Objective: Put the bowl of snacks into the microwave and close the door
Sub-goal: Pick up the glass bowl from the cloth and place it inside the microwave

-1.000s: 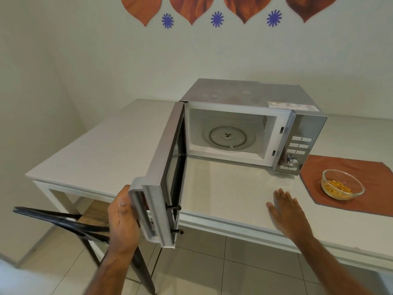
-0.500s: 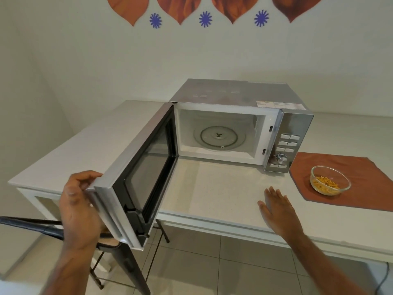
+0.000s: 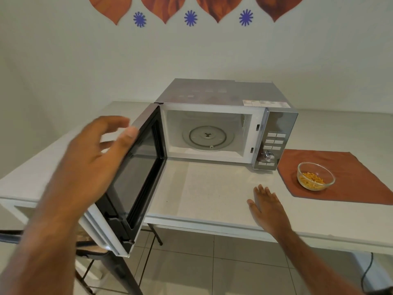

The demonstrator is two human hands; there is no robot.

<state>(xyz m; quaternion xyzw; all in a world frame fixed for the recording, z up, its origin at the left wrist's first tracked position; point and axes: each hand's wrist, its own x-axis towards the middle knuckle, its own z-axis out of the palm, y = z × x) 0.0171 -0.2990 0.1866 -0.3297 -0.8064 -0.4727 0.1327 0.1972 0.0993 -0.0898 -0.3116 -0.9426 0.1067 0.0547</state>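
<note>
On the pale table (image 3: 212, 194) against the wall, the microwave (image 3: 223, 122) stands with its door (image 3: 136, 173) swung wide to the left, past the table's front edge and out over the tiled floor (image 3: 202, 262). Its white cavity is lit and bare except for the round glass turntable (image 3: 207, 138). To the right of the cavity sits the control panel (image 3: 274, 141), with rows of buttons and 1 dial below them.

The bowl of snacks (image 3: 316, 176), clear glass with yellow-orange sticks heaped in the bottom, rests on a rust-coloured cloth (image 3: 340, 177) just to the right of the microwave, well outside the cavity.

The left hand (image 3: 91, 158) is raised in front of the door's upper outer edge, blurred, its fingers (image 3: 127, 135) spread and loosely curled, grasping nothing; whether a fingertip touches the door edge cannot be told. The right hand (image 3: 268, 207) lies flat over the table near its front edge, palm down, fingers together and extended, released and empty, between the open door and the cloth and well apart from the bowl.

Below the door, a dark chair frame (image 3: 119, 271) shows beside the table. High on the wall, brown leaf-shaped decals (image 3: 219, 7) alternate with 3 small blue flower shapes (image 3: 190, 18).
</note>
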